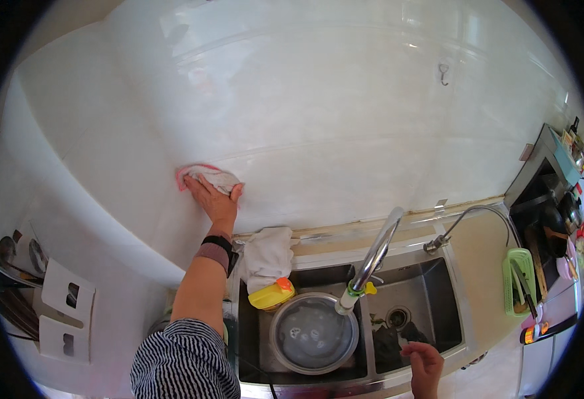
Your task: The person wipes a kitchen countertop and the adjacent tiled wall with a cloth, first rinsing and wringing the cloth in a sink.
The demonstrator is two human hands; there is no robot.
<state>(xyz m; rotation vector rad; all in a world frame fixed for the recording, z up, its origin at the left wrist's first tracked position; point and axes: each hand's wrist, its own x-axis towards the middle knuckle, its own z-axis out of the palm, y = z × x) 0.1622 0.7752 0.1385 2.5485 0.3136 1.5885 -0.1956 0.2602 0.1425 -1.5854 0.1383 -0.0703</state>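
My left hand [214,199] presses a white cloth with a pink edge [217,178] flat against the pale glossy wall [297,124], left of the tap. Over the front edge of the right sink basin [431,294] is my right hand [424,366], its fingers bent; whether it holds something small is unclear. A dark, crumpled thing [389,344] lies in that basin beside the drain. In the left basin stands a round metal bowl [314,333] of cloudy water with some foam. The chrome tap [379,244] arches above, its spout end over the bowl's rim.
A yellow bottle with an orange cap [272,295] lies by the bowl, below a white cloth [268,254] draped at the sink's back corner. A thin curved tap [464,212] and a green plastic basket [519,282] with a knife are at right. A white rack [67,319] hangs at left.
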